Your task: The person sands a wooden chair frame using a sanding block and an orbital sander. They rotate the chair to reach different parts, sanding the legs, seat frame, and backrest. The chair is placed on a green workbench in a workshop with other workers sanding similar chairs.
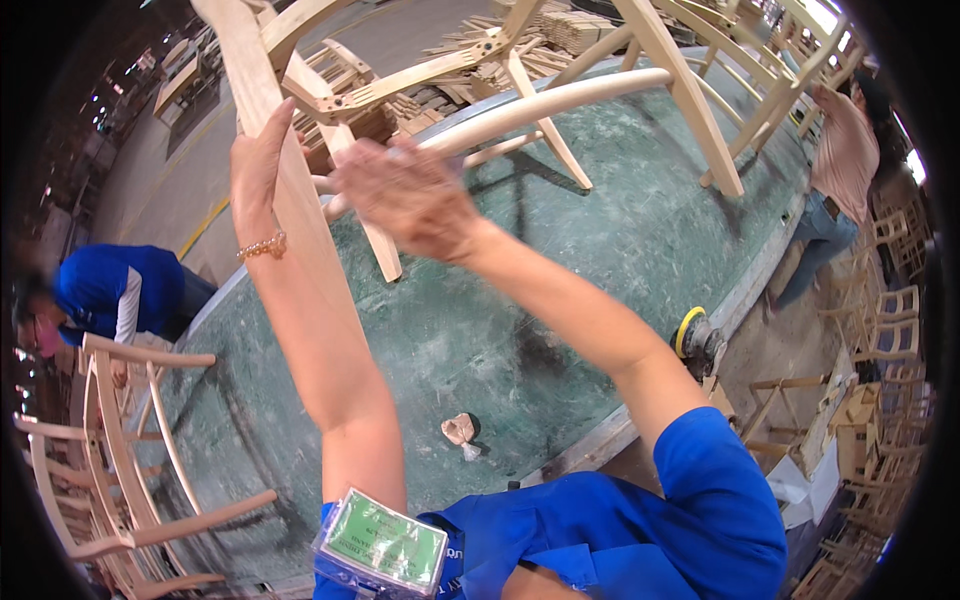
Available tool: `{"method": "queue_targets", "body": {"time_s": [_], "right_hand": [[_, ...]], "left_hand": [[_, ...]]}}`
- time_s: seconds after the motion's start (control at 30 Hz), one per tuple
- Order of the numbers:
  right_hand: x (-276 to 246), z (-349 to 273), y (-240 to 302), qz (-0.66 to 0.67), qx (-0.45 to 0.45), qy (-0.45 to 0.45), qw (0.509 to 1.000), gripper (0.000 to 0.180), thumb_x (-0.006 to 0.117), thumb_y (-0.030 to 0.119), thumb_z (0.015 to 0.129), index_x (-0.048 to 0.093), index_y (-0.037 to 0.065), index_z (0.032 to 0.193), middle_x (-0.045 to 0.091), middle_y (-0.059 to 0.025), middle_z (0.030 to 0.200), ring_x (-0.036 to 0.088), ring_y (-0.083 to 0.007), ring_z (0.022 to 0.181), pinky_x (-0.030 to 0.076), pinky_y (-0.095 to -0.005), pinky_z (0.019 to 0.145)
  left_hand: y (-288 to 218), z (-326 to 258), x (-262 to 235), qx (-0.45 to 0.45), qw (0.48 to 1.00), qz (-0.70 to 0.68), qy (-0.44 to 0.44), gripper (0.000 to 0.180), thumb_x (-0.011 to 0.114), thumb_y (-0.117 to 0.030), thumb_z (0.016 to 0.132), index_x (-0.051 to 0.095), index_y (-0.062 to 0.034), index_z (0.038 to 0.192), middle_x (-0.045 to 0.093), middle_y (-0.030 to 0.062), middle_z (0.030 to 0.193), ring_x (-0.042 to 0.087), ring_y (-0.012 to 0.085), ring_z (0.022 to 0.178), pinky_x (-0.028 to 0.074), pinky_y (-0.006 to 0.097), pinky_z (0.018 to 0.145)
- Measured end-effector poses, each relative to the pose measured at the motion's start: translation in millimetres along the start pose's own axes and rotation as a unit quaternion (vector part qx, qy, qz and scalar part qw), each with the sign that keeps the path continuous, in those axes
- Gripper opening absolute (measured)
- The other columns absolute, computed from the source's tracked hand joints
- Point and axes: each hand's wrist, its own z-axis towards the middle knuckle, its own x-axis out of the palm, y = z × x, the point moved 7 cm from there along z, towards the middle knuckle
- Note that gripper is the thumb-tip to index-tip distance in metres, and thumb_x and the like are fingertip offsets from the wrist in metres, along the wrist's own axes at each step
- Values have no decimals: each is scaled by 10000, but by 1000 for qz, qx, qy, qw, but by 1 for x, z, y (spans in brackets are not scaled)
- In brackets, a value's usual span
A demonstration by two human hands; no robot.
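An unpainted wooden chair frame (560,100) lies tipped over on the green worktable (580,260), its legs and curved rails spread across the far side. My left hand (262,165) is wrapped around a broad wooden member of this frame, thumb up along the wood and fingertips showing past its other edge. Close to it, my right hand (405,195) is at a round curved rail, by its end near a leg. Motion smears its fingers, so their grip and contact cannot be made out.
A small beige crumpled bundle (459,430) and a sander with a yellow pad (697,333) rest on the table. Another wooden chair (125,470) stands at left, near a person in blue (125,290). A second person (840,160) handles chair frames at right. Wood pieces (570,35) are piled beyond.
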Motion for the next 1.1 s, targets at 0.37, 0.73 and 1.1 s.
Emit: {"method": "queue_targets", "body": {"time_s": [0.37,0.73,1.1], "right_hand": [[-7,12,16,110,137,-15,984,311,566,186,856,619,16,1111,590,-172,1218,511,-305,1217,301,-490,1100],[-11,-31,-19,-78,278,28,957,479,419,179,945,386,99,1416,427,-49,1443,333,-192,1375,144,-427,1166],[-127,-66,-110,-145,311,-30,939,399,461,147,962,496,56,1349,490,-100,1397,365,-296,1360,165,-483,1148]], "left_hand": [[-7,-21,19,-51,999,-18,-2,517,728,-440,802,585,20,991,582,63,694,579,122,549,466,264,476],[-12,-28,9,21,999,-24,-21,486,707,-424,834,561,9,1000,566,63,683,567,129,525,455,262,461],[-19,-54,11,30,997,-52,-41,504,730,-430,813,550,-2,1010,568,57,699,566,122,527,464,253,457]]}}
